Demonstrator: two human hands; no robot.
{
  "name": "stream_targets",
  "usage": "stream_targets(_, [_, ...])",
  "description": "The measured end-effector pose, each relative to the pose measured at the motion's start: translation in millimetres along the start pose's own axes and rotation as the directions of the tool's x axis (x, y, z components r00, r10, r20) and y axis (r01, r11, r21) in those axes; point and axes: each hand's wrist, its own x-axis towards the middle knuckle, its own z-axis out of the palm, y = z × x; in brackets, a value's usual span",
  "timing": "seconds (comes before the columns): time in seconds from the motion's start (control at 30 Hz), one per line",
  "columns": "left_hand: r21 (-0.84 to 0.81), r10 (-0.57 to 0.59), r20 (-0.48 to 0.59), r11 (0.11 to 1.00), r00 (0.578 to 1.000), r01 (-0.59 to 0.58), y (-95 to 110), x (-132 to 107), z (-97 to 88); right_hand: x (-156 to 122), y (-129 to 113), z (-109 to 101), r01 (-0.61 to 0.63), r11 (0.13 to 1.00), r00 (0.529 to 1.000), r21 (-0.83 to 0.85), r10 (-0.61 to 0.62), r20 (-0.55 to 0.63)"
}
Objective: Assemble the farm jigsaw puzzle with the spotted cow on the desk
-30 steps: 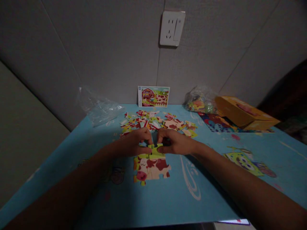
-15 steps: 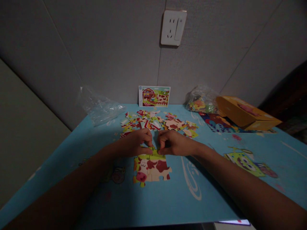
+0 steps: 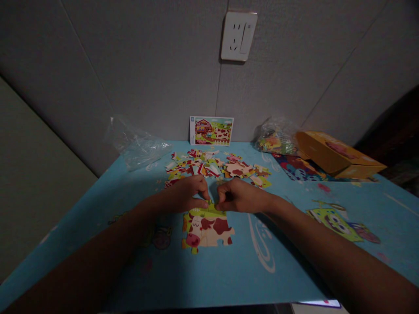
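A partly joined cow puzzle (image 3: pixel 207 228) lies on the blue cartoon-print table (image 3: pixel 229 270). My left hand (image 3: pixel 186 194) and my right hand (image 3: pixel 240 195) meet at its top edge, fingers curled and pinching a green puzzle piece (image 3: pixel 212 207) down against the joined part. Just beyond my hands lies a heap of loose puzzle pieces (image 3: pixel 216 168). A small reference picture (image 3: pixel 211 131) of a barn and cow leans on the wall behind them.
A crumpled clear plastic bag (image 3: pixel 137 144) lies at the back left. A bag of coloured pieces (image 3: pixel 275 138) and a yellow box (image 3: pixel 337 155) sit at the back right. A wall socket (image 3: pixel 238 35) is above. The table's front edge is close to me.
The green piece, held slightly raised a second ago, has come down onto the top edge of the cow section. Both hands have stayed together over it.
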Motion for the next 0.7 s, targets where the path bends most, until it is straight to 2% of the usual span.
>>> stream_targets(0.23, [-0.007,-0.016,-0.009,1.000,1.000,0.016,0.5,-0.1,0.6,1.1,-2.3,1.3,-0.028,0.999,1.000,-0.024,0.028,-0.011])
stream_targets(0.43, [-0.004,0.003,-0.024,1.000,1.000,-0.003,-1.5,0.5,1.7,0.6,-0.4,3.2,0.003,0.993,0.999,-0.114,-0.008,-0.045])
stream_targets(0.53, [0.006,0.009,-0.022,1.000,1.000,-0.009,-2.1,0.8,2.7,2.2,5.7,-1.3,-0.008,0.963,0.972,-0.269,-0.057,-0.230])
stream_targets(0.63, [0.008,0.013,-0.032,1.000,0.999,-0.013,-0.1,1.7,4.2,7.7,17.2,-9.3,-0.068,0.903,0.880,-0.424,-0.146,-0.452])
stream_targets(0.7, [0.033,0.028,-0.079,0.999,0.997,-0.026,1.5,2.9,5.6,13.3,26.4,-13.1,-0.147,0.857,0.851,-0.493,-0.144,-0.505])
